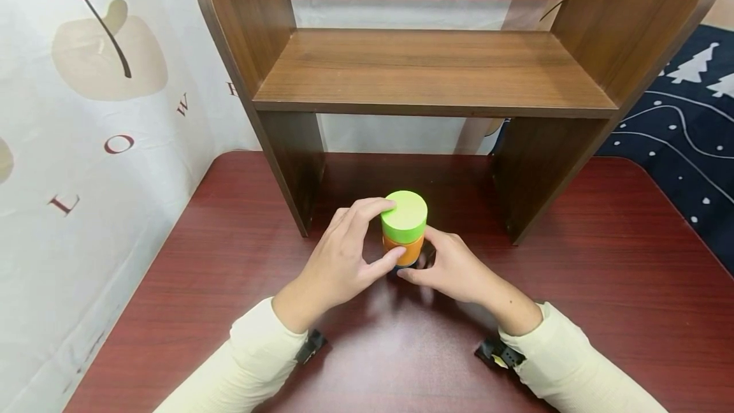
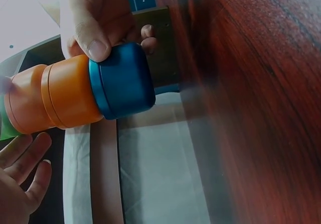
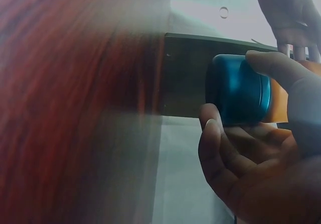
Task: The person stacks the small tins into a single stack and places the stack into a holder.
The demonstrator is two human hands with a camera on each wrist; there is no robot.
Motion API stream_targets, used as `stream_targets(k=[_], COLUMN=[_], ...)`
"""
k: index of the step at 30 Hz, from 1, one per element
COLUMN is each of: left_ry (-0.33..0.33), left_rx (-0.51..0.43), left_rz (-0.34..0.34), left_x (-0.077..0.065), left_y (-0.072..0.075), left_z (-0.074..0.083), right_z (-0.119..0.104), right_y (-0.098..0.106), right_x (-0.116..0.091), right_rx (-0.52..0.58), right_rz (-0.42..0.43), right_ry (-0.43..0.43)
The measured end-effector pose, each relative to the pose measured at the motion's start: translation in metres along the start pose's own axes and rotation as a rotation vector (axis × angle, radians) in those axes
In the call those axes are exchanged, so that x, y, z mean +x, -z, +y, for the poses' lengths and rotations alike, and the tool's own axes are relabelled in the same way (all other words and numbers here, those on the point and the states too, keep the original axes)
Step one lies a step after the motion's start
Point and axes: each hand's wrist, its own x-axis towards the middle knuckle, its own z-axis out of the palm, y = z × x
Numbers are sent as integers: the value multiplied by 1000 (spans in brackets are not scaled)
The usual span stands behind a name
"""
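A round container [image 1: 403, 250] with a lime-green top [image 1: 408, 212], an orange middle and a blue base [image 2: 125, 81] is held upright between both hands, in front of the shelf. My left hand [image 1: 344, 253] holds its upper part, index fingertip at the edge of the green top and thumb on the orange side. Lower down, my right hand [image 1: 455, 266] grips the blue base; the right wrist view shows the thumb [image 3: 273, 66] on one side and curled fingers around the other. Both wrist views show a gap between the base and the table.
A brown wooden shelf unit [image 1: 436, 72] stands at the back of the dark red table [image 1: 602, 311], its side panels on either side beyond the hands. Printed cloth [image 1: 115, 209] hangs along the left, and dark blue cloth [image 1: 682, 139] covers the right.
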Motion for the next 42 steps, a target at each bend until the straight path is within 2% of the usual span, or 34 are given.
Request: stream_targets(k=[22, 42], left_ry=[40, 17], left_rx=[-7, -38], left_rz=[-18, 38], left_x=[0, 0], left_y=[4, 9], left_z=[3, 4], right_z=[-7, -13], right_y=[2, 7], right_x=[-1, -3], right_rx=[19, 25], right_rz=[32, 47], right_ry=[12, 19])
